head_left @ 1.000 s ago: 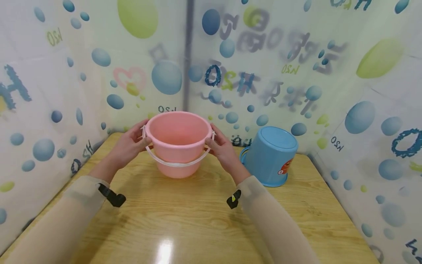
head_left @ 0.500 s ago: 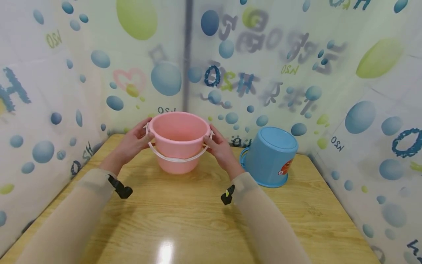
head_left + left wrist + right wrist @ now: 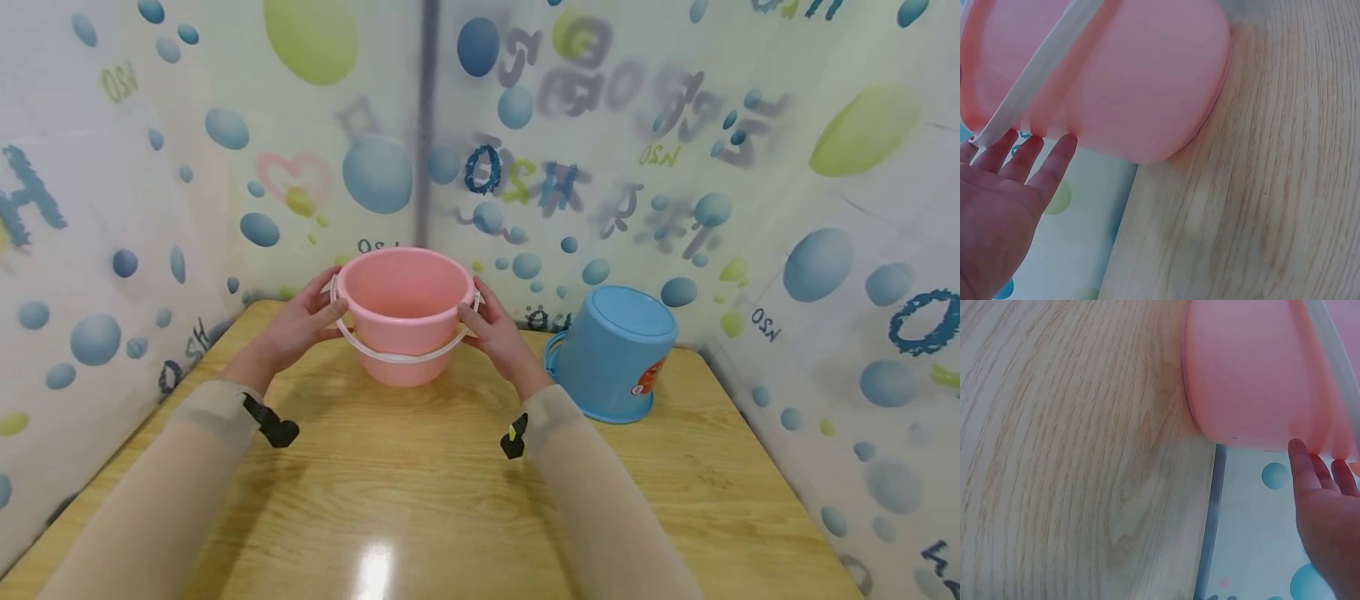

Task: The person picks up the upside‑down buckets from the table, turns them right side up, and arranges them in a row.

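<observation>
An upright pink bucket is at the back of the table, its open mouth facing up. Its white bail handle hangs down across the front. On the bucket's left side, my left hand holds it just under the rim, thumb in front and fingers behind. The right hand grips the opposite side in the same way. From the left wrist, the fingertips meet the pink wall near the handle. In the right wrist view, fingertips touch the wall from below the rim.
A blue bucket stands upside down to the right, with its handle on its left side. The wooden table ends at the back against a patterned curtain, which also closes both sides.
The pink bucket, held by both hands, has shifted slightly toward the back of the table, mostly in the first half second. The blue bucket has stayed in place.
</observation>
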Available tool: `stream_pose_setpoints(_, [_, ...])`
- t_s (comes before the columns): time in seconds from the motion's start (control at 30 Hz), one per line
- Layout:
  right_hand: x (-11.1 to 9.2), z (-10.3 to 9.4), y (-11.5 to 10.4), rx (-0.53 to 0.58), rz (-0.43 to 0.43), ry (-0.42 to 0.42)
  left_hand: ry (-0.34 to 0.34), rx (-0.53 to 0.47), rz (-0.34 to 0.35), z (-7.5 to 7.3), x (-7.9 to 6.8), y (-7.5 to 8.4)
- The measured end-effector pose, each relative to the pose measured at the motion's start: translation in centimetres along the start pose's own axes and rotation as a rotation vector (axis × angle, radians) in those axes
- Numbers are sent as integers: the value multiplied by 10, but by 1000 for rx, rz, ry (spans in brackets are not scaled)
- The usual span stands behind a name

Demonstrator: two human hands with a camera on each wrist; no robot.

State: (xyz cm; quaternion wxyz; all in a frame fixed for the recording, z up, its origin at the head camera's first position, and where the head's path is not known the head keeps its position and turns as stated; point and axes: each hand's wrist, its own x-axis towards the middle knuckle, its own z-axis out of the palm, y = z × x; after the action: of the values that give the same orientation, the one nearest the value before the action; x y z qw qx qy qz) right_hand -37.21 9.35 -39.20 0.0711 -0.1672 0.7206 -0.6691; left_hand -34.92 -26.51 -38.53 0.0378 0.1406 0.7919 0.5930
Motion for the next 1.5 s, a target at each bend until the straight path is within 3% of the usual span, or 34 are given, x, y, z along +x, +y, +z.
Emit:
stream_pose_setpoints(0.2, [4, 0, 1, -7, 9, -4, -28, -71, 2, -1, 2, -1])
stream_pose_setpoints(0.77, [8, -2, -7, -17, 22, 0, -18, -124, 6, 0, 8, 4])
stream_pose_setpoints(1.27, [5, 3, -10, 19, 52, 29, -1, -53, -22, 2, 5, 5])
stream_pose_setpoints(1.5, [4, -1, -12, 48, 47, 61, 69, -45, -71, -2, 0, 6])
